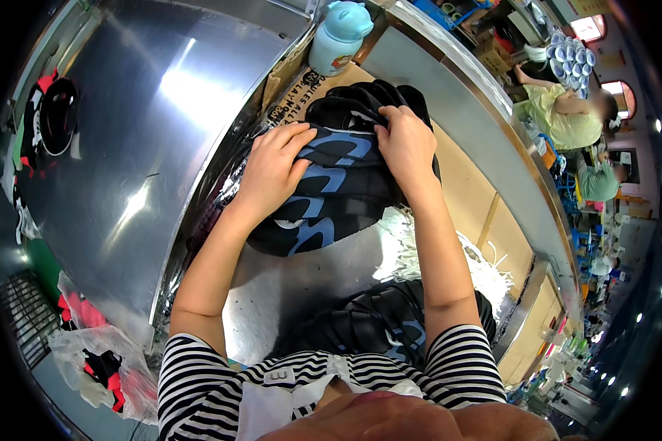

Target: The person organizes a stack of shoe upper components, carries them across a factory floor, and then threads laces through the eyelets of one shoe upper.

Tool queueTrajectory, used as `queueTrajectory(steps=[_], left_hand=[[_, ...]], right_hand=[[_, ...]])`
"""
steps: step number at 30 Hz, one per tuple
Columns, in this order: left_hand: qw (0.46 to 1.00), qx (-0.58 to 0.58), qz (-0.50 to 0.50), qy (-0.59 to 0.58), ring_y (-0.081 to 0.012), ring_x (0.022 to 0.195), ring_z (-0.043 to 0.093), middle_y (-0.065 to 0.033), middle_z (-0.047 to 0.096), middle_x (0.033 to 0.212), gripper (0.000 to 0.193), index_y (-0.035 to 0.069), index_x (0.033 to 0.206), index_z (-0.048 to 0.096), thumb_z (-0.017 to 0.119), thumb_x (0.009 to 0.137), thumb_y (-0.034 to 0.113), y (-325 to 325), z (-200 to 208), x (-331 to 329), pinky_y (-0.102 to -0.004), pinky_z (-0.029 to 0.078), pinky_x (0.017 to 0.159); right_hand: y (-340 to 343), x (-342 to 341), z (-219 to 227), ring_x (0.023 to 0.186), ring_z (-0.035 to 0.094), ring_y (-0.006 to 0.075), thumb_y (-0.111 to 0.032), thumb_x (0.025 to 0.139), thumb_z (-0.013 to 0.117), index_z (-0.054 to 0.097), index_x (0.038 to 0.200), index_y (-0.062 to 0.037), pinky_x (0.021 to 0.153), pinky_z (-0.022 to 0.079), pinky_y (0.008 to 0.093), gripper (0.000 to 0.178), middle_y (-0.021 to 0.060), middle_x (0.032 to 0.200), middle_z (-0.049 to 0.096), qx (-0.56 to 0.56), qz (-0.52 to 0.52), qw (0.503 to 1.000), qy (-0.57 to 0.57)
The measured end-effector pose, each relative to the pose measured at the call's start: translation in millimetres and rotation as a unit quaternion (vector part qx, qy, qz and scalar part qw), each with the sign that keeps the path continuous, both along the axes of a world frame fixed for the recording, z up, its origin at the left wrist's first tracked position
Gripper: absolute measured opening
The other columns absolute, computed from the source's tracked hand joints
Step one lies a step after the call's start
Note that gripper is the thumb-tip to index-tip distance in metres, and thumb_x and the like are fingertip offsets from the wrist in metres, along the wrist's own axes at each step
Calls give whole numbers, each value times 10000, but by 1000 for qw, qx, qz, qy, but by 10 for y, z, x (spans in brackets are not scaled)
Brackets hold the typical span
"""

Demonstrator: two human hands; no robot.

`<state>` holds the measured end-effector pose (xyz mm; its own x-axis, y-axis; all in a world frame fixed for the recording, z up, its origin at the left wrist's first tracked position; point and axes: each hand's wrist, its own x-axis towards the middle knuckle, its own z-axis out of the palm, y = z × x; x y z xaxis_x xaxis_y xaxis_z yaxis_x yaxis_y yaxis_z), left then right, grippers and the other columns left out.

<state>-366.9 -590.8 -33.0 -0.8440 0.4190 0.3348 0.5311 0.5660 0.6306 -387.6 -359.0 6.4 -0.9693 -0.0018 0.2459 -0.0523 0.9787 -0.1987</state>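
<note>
Before me lies a stack of overlapping black fabric pieces (329,214) with blue curved markings; their exact kind I cannot make out. My left hand (274,167) is closed over the stack's left side, its fingertips at the edge of an upper piece. On the other side, my right hand (410,147) pinches the same layer near its far right edge. A crumpled black part of the bundle (364,95) bulges up just beyond my fingers. Closer to my body rests a second black pile (360,316) with similar blue markings, partly hidden by my right arm and shirt.
A light blue bottle (338,44) stands at the far end. White strips (489,278) lie by my right forearm, near cardboard (460,173). At left is a metal tabletop (162,147) with a black round dish (58,117); a plastic bag (125,367) sits below. People work at far right.
</note>
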Motion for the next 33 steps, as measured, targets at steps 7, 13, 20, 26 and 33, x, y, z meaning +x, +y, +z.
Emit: queueTrajectory(steps=[7, 13, 20, 26, 33], left_hand=[[990, 48, -79, -104, -298, 1216, 526, -135, 573, 1281, 447, 32, 1241, 592, 701, 811, 88, -132, 247, -174, -385, 393, 1055], [991, 87, -101, 14, -311, 1296, 484, -148, 536, 1360, 444, 22, 1285, 562, 647, 851, 66, 405, 440, -600, -380, 386, 1073], [981, -69, -180, 36, -348, 1260, 495, -138, 523, 1374, 515, 83, 1308, 543, 581, 803, -13, 876, 130, -1045, -416, 403, 1058], [980, -97, -172, -27, -347, 1237, 506, -142, 525, 1368, 510, 98, 1311, 541, 555, 815, -20, 800, 213, -834, -413, 415, 1043], [984, -66, -165, 8, -353, 1420, 311, -199, 397, 1485, 727, 38, 1440, 405, 702, 850, 342, 564, 450, -389, -471, 222, 1165]], right_hand=[[-142, 322, -195, 723, 614, 278, -68, 755, 645, 596, 745, -54, 603, 503, 393, 51, 95, 737, 541, -26, 63, 991, 115], [-165, 437, -224, 701, 592, 253, -28, 722, 643, 566, 734, -53, 572, 490, 363, 81, 80, 718, 515, -49, 70, 985, 151], [-152, 477, -286, 674, 579, 233, -27, 661, 641, 536, 712, -62, 556, 484, 344, 122, 67, 722, 497, -61, 83, 977, 187], [-107, 585, -329, 706, 610, 235, -53, 746, 677, 641, 859, -53, 593, 494, 341, 118, 64, 765, 547, -75, 61, 984, 149], [235, 466, 45, 799, 610, 303, -68, 805, 683, 645, 977, -77, 669, 490, 382, 176, 108, 870, 598, -219, 85, 952, 199]])
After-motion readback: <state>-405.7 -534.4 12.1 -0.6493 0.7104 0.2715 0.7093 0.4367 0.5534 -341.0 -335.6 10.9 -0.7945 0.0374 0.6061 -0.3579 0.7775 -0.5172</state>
